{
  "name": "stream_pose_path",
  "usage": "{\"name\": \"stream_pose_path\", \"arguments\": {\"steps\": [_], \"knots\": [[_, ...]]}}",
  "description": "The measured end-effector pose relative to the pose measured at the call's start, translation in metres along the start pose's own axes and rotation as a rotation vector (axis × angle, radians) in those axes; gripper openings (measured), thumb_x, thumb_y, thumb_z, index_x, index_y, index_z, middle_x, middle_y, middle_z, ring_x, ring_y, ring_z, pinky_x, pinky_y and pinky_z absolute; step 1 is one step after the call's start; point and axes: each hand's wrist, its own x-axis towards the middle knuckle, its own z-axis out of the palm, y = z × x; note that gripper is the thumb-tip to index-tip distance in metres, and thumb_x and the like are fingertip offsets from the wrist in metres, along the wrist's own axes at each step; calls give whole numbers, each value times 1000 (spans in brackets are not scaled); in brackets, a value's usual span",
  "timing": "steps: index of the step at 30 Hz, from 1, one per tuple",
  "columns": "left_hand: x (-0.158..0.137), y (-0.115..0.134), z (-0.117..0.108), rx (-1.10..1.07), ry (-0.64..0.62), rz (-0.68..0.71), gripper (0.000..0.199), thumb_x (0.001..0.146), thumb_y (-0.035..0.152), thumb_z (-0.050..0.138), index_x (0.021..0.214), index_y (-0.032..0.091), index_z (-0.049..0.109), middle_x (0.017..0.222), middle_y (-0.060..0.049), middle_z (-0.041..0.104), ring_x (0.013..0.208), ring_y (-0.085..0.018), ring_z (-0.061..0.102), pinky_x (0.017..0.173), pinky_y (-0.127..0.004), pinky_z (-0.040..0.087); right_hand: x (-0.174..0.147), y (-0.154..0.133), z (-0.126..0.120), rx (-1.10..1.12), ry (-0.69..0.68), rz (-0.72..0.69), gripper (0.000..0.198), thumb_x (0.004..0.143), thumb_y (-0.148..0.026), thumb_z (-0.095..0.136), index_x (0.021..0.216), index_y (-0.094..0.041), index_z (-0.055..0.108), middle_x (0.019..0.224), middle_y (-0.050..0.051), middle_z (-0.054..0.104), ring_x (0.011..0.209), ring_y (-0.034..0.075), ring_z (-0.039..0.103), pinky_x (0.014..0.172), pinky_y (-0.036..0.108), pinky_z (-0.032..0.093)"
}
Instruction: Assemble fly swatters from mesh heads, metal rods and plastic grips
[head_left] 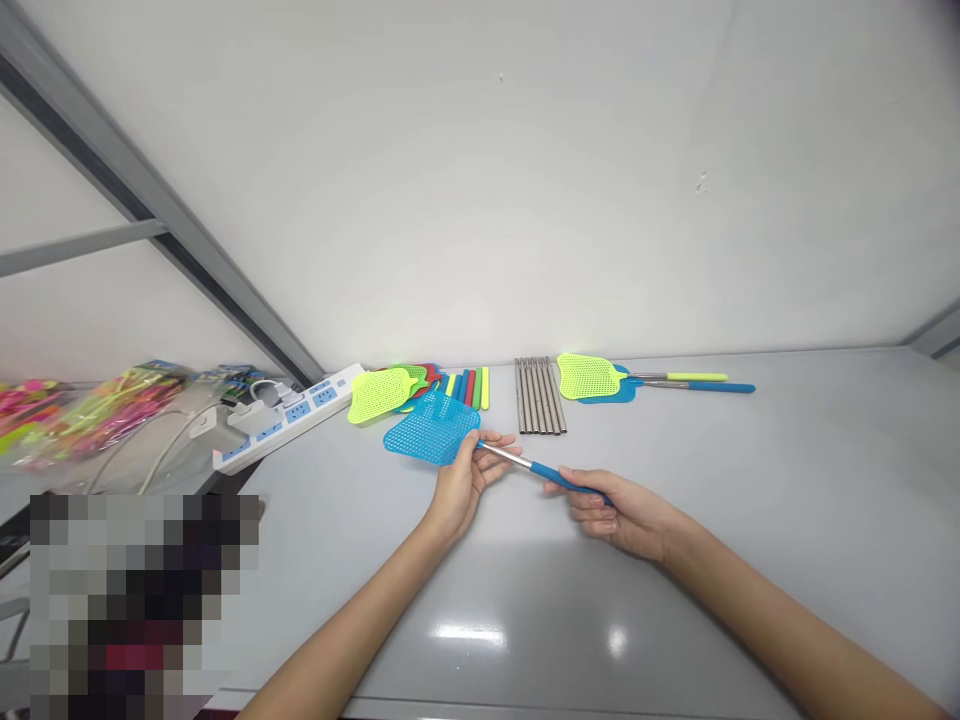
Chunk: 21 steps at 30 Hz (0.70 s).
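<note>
A blue fly swatter (433,428) with a metal shaft and blue grip is held above the table, tilted down to the right. My left hand (466,472) pinches it where the mesh head meets the shaft. The blue grip is wrapped by the fingers of my right hand (611,508). Behind my left hand lie yellow-green, red and blue swatter heads (382,393), partly overlapping, next to a row of coloured grips (471,388). Several metal rods (538,397) lie side by side beyond my hands. To their right, a yellow-green swatter (592,377) partly covers a blue swatter (701,386).
A white power strip (292,418) with plugs and cables lies at the left. Past it, plastic bags of colourful items (112,410) rest on another surface. A white wall (570,180) backs the grey table (810,480). A blurred patch covers the lower left.
</note>
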Motion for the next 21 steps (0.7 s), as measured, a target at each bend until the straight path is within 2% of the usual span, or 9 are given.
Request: {"name": "stream_pose_path", "arguments": {"steps": [5, 8, 11, 15, 18, 21], "knots": [[0, 10, -3, 23, 53, 121, 21, 73, 25, 52, 93, 17, 54, 102, -7, 59, 75, -18, 61, 72, -37, 48, 0, -13, -10, -82, 56, -183, 10, 72, -23, 58, 68, -13, 55, 53, -4, 37, 41, 2, 19, 36, 15, 24], [5, 18, -10, -29, 55, 181, 19, 72, 22, 53, 90, 17, 55, 89, -4, 63, 75, -19, 61, 70, -34, 48, 0, -20, -16, -123, 131, -268, 10, 71, -24, 58, 72, -14, 57, 56, -2, 42, 42, 3, 23, 40, 16, 28], [11, 26, -17, -107, 81, 162, 14, 73, 22, 50, 84, 16, 56, 78, -3, 64, 70, -16, 60, 67, -31, 48, -1, -26, -22, -145, 191, -336, 11, 69, -25, 59, 73, -14, 59, 55, -2, 44, 43, 3, 27, 41, 18, 30], [13, 34, -19, -147, 68, 171, 15, 73, 26, 51, 82, 15, 57, 73, -2, 64, 63, -13, 59, 58, -25, 48, -7, -36, -28, -218, 186, -406, 12, 67, -27, 61, 69, -15, 59, 55, -2, 48, 44, 4, 32, 41, 20, 29], [12, 36, -18, -172, 79, 179, 20, 73, 28, 52, 90, 18, 57, 81, -1, 64, 67, -13, 59, 58, -23, 48, -13, -43, -31, -302, 172, -438, 14, 67, -29, 61, 69, -15, 60, 55, -1, 49, 43, 5, 32, 40, 21, 27], [10, 35, -17, -162, 101, 129, 22, 73, 26, 53, 92, 18, 58, 90, -1, 63, 74, -14, 59, 62, -23, 49, -17, -47, -33, -286, 181, -478, 18, 69, -30, 60, 79, -15, 62, 52, -2, 46, 44, 6, 34, 40, 21, 29]]}}
